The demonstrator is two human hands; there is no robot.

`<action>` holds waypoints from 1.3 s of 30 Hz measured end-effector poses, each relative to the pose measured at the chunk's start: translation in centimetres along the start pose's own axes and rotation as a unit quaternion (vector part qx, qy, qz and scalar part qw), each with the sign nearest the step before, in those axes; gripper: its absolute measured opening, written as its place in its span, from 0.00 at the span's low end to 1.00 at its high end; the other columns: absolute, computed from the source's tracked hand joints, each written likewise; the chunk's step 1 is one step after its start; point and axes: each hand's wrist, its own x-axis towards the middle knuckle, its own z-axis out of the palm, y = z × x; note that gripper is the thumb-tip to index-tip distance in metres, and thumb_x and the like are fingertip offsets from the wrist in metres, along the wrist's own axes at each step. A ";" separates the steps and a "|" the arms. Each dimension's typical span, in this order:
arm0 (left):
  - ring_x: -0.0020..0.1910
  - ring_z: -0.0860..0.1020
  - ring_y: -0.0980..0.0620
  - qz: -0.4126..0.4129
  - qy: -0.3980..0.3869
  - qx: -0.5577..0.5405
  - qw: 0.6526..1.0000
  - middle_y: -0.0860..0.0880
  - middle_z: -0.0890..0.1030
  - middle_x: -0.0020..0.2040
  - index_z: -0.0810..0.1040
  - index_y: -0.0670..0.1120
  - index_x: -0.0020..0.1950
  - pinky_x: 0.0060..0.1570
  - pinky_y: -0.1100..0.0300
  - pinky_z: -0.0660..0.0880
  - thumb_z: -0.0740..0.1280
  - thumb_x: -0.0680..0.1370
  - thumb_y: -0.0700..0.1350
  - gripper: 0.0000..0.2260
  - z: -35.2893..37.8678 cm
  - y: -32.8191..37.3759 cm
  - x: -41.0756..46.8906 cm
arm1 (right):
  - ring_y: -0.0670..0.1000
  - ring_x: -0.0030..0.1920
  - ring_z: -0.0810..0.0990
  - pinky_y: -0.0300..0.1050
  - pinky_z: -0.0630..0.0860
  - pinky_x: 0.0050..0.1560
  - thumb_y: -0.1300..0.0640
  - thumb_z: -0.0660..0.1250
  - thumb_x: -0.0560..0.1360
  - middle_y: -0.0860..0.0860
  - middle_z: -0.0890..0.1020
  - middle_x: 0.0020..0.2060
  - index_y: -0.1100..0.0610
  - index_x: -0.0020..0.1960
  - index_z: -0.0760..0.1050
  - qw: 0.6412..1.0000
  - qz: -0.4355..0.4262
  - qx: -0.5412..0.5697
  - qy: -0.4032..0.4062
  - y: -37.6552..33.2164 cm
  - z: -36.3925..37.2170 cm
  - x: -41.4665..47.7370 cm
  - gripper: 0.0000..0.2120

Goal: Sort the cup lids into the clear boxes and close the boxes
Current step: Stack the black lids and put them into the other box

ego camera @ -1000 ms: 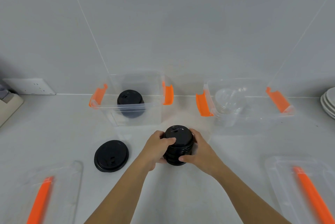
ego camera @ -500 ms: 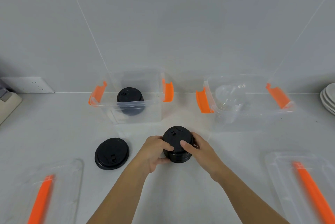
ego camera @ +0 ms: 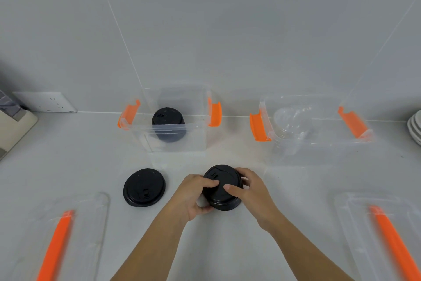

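Note:
A stack of black cup lids stands on the white counter, gripped from both sides by my left hand and my right hand, thumbs pressing on its top. One more black lid lies flat on the counter to the left. Behind it, the left clear box with orange latches holds a stack of black lids. The right clear box holds clear lids. Both boxes are open.
A clear box cover with an orange strip lies at the front left, and another cover lies at the front right. White plates sit at the right edge. A wall socket and a beige appliance are at the left.
The stack between my hands has become shorter, pressed down toward the counter. My thumbs have moved onto its top. The hands have stayed in the same spot.

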 end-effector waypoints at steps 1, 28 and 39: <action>0.52 0.77 0.46 0.005 0.005 -0.004 1.000 0.43 0.78 0.55 0.76 0.41 0.57 0.40 0.52 0.79 0.69 0.70 0.36 0.15 -0.1 0.0 -0.2 | 0.45 0.58 0.74 0.34 0.71 0.48 0.58 0.72 0.69 0.49 0.75 0.59 0.52 0.60 0.72 1.000 -0.003 0.004 -0.001 -0.1 0.1 -0.1 0.21; 0.52 0.78 0.47 0.197 0.113 0.008 0.974 0.44 0.80 0.53 0.75 0.42 0.58 0.46 0.53 0.80 0.69 0.73 0.41 0.14 -13.7 3.8 -6.9 | 0.46 0.56 0.76 0.37 0.73 0.50 0.56 0.71 0.70 0.47 0.80 0.55 0.52 0.58 0.75 0.995 -0.081 0.011 -0.064 -8.6 12.6 -0.3 0.17; 0.43 0.77 0.56 0.189 0.106 0.028 0.976 0.50 0.79 0.46 0.75 0.42 0.54 0.40 0.60 0.76 0.69 0.73 0.39 0.10 -18.1 3.0 -3.4 | 0.50 0.55 0.78 0.44 0.75 0.54 0.57 0.71 0.70 0.51 0.81 0.55 0.54 0.57 0.75 0.999 -0.006 -0.020 -0.046 -7.0 17.5 0.8 0.16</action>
